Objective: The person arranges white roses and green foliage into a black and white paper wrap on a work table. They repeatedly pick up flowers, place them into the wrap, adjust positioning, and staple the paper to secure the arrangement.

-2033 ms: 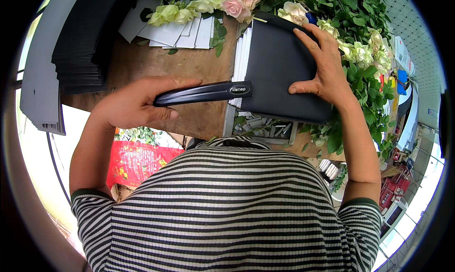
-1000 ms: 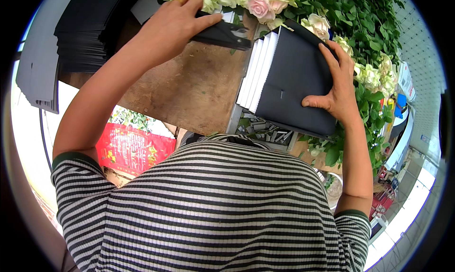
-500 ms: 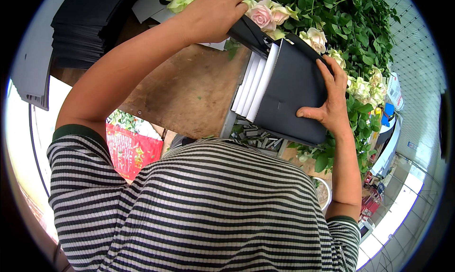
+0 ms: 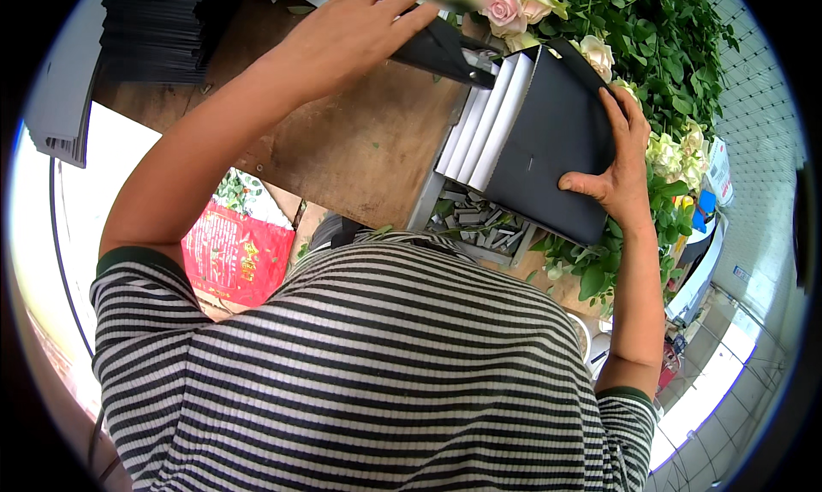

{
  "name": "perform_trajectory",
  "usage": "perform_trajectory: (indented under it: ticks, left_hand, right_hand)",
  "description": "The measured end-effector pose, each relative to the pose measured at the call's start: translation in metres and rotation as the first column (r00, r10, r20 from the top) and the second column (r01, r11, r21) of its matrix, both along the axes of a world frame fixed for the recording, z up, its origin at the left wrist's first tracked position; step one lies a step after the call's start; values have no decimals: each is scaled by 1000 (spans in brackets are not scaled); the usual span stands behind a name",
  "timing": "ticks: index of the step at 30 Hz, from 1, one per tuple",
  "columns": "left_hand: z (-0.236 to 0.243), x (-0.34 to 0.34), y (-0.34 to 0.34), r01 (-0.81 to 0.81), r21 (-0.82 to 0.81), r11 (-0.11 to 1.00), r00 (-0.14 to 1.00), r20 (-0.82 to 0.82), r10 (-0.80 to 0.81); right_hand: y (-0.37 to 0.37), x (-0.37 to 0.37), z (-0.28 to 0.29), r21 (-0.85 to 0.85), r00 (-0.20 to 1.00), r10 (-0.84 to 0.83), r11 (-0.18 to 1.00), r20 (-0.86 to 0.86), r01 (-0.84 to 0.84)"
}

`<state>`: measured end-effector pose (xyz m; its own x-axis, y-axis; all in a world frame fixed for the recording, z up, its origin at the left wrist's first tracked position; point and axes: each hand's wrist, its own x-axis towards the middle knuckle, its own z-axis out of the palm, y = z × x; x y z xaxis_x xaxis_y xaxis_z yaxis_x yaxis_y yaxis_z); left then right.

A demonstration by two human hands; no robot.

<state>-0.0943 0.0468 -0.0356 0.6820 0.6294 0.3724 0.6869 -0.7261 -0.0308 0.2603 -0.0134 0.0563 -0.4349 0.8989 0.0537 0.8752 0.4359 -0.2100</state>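
My left hand [image 4: 364,29] is wrapped over the back of a black stapler [image 4: 441,51], whose front end points at the edge of a black folded cardboard piece. White inner folds show along the left side of the cardboard piece [image 4: 548,141], and a small staple-like mark sits on its black face. My right hand [image 4: 621,162] grips its right side, thumb on the top face and fingers at the far edge. Close beyond the stapler are a pink rose [image 4: 505,11] and paler roses. The undersides of both hands are hidden.
A brown wooden table [image 4: 342,158] lies under the work. In front of the cardboard, a tray holds many grey metal strips [image 4: 479,218]. Stacked black sheets [image 4: 154,29] stand at far left, a red bag [image 4: 235,256] lies below, and leafy stems [image 4: 659,55] fill the far right.
The view has shifted, so the table and cardboard sit higher and further right. My left hand and the stapler have drawn slightly left from the cardboard's edge. My right hand keeps its hold.
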Motion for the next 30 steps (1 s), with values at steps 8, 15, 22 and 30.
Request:
perform_trajectory:
  ticks: [8, 15, 22, 30]
  left_hand:
    - [-7, -17, -99, 170, -224, 960, 984, -19, -179]
    - [-11, 2, -101, 117, -235, 965, 993, 43, -110]
    - [-19, 4, -79, 140, -307, 941, 989, 96, -116]
    - [32, -28, -72, 198, -555, 808, 900, 430, 75]
  right_hand:
    - [1, -1, -1, 2, 999, 38, 999, 22, -38]
    - [-2, -1, 0, -10, 1000, 13, 1000, -1, -13]
    - [-2, 3, -1, 34, 1000, 17, 999, -5, -17]
    - [0, 11, -5, 101, 999, 39, 994, 8, -40]
